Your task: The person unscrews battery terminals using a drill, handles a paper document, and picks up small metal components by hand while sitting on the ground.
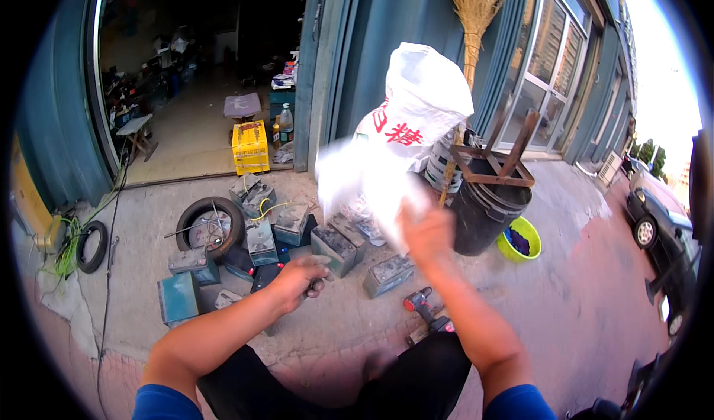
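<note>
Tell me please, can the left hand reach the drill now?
Probably yes: the drill lies nearby, and nothing seems to block the left hand if it passes this side of the battery beside the drill.

Motion smears the right hand (430, 234) and the white thing (372, 186) at it, leaving neither the fingers' grip nor the thing's outline readable. The same pale blur screens the lower part of a white sack (424, 97). The left forearm (216, 338) covers part of a dark item (265, 273), while the right knee (428, 372) obscures what lies beside a drill (421, 302). Inside a green basin (516, 255), purple contents (518, 240) are too small to identify. Shadow swallows the depth of the doorway (260, 18). The upper edge crops a straw broom (476, 4); the lower, two blue sleeves (167, 404); the dark rim, a parked car (658, 212).
</note>
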Demonstrator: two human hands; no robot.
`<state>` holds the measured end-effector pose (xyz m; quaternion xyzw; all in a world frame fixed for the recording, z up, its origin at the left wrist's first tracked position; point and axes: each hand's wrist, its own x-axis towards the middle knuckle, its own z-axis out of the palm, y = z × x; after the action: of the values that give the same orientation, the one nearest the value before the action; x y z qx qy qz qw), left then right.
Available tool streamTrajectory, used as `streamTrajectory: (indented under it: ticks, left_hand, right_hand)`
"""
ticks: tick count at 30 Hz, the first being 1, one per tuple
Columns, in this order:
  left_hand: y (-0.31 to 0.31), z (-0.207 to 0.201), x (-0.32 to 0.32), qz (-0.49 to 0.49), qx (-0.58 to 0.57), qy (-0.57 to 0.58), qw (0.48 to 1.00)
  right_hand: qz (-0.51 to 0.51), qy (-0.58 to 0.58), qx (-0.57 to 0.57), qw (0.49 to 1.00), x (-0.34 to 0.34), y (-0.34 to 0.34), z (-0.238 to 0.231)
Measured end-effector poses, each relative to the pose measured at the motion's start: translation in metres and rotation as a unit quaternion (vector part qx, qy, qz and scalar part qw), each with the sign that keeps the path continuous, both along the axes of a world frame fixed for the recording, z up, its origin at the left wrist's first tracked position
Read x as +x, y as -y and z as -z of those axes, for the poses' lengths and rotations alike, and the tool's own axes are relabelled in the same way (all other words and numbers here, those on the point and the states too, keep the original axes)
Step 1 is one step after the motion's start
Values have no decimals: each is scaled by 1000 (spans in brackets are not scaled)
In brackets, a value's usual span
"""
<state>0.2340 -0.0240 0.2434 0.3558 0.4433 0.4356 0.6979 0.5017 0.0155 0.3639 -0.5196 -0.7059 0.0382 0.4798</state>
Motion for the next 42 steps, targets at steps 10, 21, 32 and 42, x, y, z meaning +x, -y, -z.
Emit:
streamTrajectory:
  ticks: [10,21,32,42]
  left_hand:
    - [-11,55,-31,21,-34,-79,996]
    - [-35,16,-21,-27,-21,60,998]
    - [-36,7,11,23,-54,112,992]
    - [-39,9,9,121,-16,26,992]
  right_hand:
    - [281,23,199,939,100,-201,-214]
    - [-346,241,-122,898,-70,-32,64]
    - [-320,61,-335,884,-54,-43,113]
    - [252,147,326,899,71,-182,-233]
